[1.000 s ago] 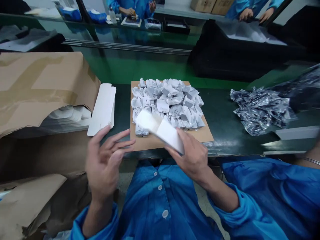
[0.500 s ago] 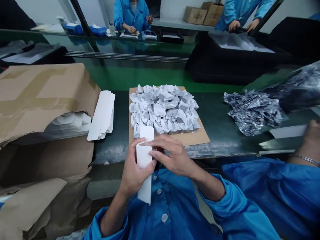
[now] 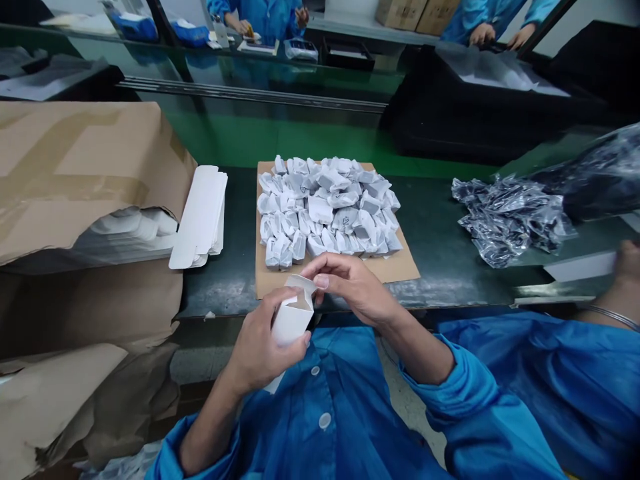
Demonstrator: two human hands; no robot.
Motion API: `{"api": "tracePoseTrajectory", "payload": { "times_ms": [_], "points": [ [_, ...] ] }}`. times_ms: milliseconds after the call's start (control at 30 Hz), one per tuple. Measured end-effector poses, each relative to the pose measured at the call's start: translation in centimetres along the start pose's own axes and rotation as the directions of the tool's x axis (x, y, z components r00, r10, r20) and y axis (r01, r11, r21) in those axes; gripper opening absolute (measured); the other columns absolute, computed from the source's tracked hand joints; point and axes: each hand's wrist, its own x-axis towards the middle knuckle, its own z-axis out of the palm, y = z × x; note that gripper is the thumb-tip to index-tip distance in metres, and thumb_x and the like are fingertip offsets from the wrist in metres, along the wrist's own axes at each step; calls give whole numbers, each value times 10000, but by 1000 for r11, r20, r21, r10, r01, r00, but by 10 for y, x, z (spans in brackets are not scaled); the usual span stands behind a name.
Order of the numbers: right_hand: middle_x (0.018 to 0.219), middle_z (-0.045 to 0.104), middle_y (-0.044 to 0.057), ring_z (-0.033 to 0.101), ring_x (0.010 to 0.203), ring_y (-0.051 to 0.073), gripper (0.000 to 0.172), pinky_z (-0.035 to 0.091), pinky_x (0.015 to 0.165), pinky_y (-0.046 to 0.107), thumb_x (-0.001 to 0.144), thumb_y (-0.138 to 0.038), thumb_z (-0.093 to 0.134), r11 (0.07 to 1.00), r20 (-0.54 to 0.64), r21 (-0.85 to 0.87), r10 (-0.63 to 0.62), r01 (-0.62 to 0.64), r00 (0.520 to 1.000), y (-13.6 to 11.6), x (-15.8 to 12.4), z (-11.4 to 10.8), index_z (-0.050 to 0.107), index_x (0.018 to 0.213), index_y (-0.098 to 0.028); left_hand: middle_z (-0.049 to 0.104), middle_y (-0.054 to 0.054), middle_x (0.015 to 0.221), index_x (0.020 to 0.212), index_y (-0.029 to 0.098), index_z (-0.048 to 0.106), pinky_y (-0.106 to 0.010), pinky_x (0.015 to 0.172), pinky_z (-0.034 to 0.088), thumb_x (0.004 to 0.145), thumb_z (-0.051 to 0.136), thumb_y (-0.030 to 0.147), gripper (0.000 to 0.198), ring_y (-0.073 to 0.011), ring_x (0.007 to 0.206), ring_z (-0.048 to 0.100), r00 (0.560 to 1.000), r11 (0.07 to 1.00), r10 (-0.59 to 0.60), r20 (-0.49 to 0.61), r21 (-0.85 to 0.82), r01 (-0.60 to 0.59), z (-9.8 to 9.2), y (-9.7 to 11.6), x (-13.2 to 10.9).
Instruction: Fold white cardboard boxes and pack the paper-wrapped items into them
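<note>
My left hand [image 3: 265, 343] is wrapped round a small white cardboard box [image 3: 291, 325], which is tilted with its open end up. My right hand [image 3: 347, 280] pinches the raised end flap of that box between thumb and fingers. Just beyond my hands, a brown cardboard sheet [image 3: 407, 270] bears a pile of small white wrapped packets [image 3: 325, 207]. To the left lies a stack of flat white cartons [image 3: 200, 217].
A large torn-open brown carton [image 3: 90, 160] with more flat white pieces stands at the left. Crumpled clear plastic bags [image 3: 510, 217] lie at the right, near another person's arm [image 3: 617, 297]. Across the bench, people in blue work beside a black-covered box [image 3: 470, 113].
The box has opened out and tipped, so its mouth shows more. My right hand has shifted from the box's edge to grip the flap. The camera view has dipped slightly.
</note>
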Motion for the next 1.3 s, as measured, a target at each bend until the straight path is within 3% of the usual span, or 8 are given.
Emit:
{"api": "tracePoseTrajectory", "payload": {
  "times_ms": [267, 600, 733, 833, 967, 1067, 1167, 1300],
  "points": [
    [893, 657, 37, 597, 773, 84, 328, 495, 692, 186, 776, -338, 766, 1000, -12, -16, -18, 18, 1000, 2, -8, -6, 651, 990, -118, 663, -31, 1049, 1197, 259, 515, -255, 688, 533, 755, 652, 180, 470, -171, 848, 678, 992, 997, 58, 110, -66, -51, 4, 1, 4],
    [849, 627, 21, 549, 743, 80, 315, 444, 655, 179, 757, -315, 765, 949, -49, -312, 44, -57, 998, -1, -14, -4, 640, 958, -107, 654, -45, 1098, 1230, 237, 475, -260, 800, 542, 762, 636, 180, 499, -175, 961, 678, 997, 998, 46, 64, -47, -43, 12, 1, -2],
    [880, 672, 51, 587, 754, 95, 349, 482, 689, 211, 811, -411, 720, 987, 16, -157, 21, -18, 1000, 1, -15, -7, 689, 985, -110, 648, -25, 1026, 1150, 237, 478, -244, 719, 537, 756, 638, 197, 428, -151, 825, 670, 996, 999, 38, 80, -27, -36, 12, 2, -4],
    [880, 685, 63, 599, 762, 98, 322, 487, 698, 217, 830, -426, 708, 994, -67, -110, -1, -7, 998, 7, -15, -2, 715, 899, -112, 647, -35, 1030, 1172, 228, 464, -252, 744, 545, 772, 636, 199, 436, -164, 861, 678, 999, 999, 29, 42, 24, -30, 16, 1, -6],
    [1083, 678, 68, 637, 929, 124, 292, 517, 808, 242, 775, -329, 781, 996, -48, -90, -2, -2, 999, 18, -16, 9, 706, 984, -141, 628, -78, 1082, 1274, 189, 407, -253, 760, 559, 791, 655, 212, 544, -185, 942, 686, 991, 997, 41, -123, 71, -33, 29, -4, -14],
    [1066, 680, 60, 650, 952, 127, 243, 529, 816, 244, 792, -316, 768, 997, -78, -63, -38, 33, 996, 21, -18, 14, 707, 956, -147, 614, -123, 1131, 1472, 164, 222, -312, 792, 574, 802, 681, 255, 817, -222, 985, 685, 975, 997, 54, -217, 58, -42, 37, -6, -21],
    [1103, 692, 56, 660, 1025, 136, 159, 534, 876, 264, 832, -290, 730, 979, -73, -162, -133, 119, 988, 22, -20, 18, 729, 930, -164, 626, -171, 1163, 1560, 136, -19, -336, 750, 583, 833, 646, 290, 998, -246, 955, 699, 985, 996, -8, -173, 88, 23, 35, -3, -23],
    [1141, 701, 50, 647, 1114, 146, 151, 510, 996, 315, 862, -197, 689, 857, -55, -400, -377, 326, 924, 34, -25, 26, 727, 1008, -185, 536, -210, 1400, 1570, 189, 91, -325, 805, 588, 857, 599, 291, 881, -270, 1104, 676, 990, 982, -141, -24, 124, 143, 25, 2, -22]
  ]
}}
